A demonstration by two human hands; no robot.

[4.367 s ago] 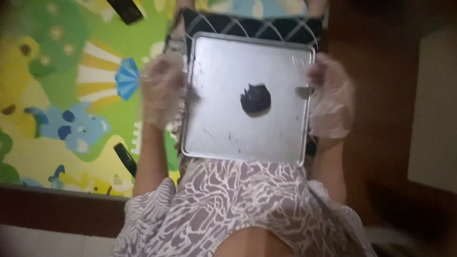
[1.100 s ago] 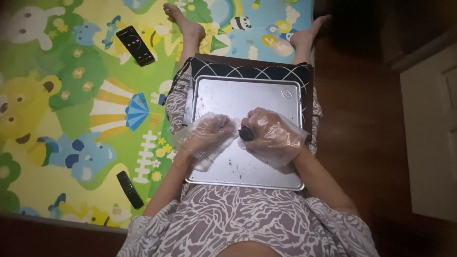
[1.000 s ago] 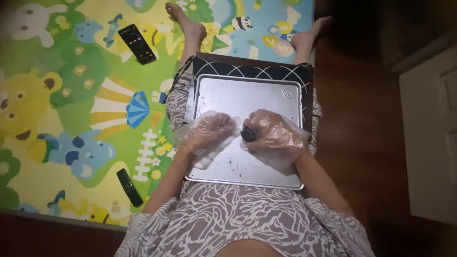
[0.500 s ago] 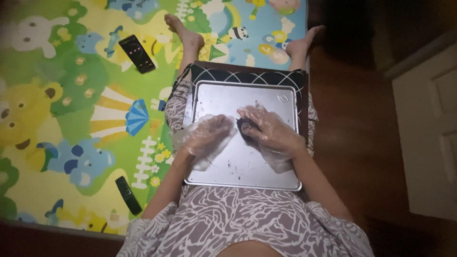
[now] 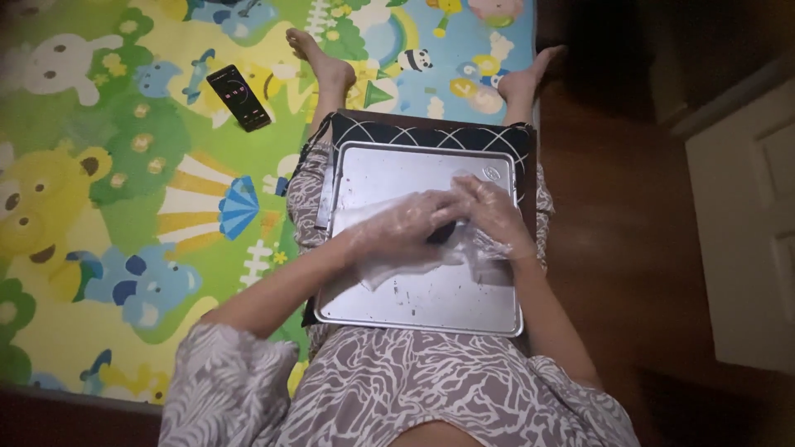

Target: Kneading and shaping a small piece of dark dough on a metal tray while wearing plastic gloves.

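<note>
Together my gloved left hand (image 5: 397, 236) and right hand (image 5: 493, 215) press a dark lump (image 5: 439, 236) over a metal tray (image 5: 414, 298) on my lap, above a colourful play mat (image 5: 124, 207).

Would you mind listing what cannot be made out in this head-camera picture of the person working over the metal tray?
- Dark lump: mostly hidden between the left hand and right hand; its shape and grip cannot be told.
- Fingertips: blurred by crinkled clear plastic gloves.
- Specks on the metal tray: too small to identify.
- Phone screen: too small to tell.
- Right side of the room: too dark beyond the white door.
</note>
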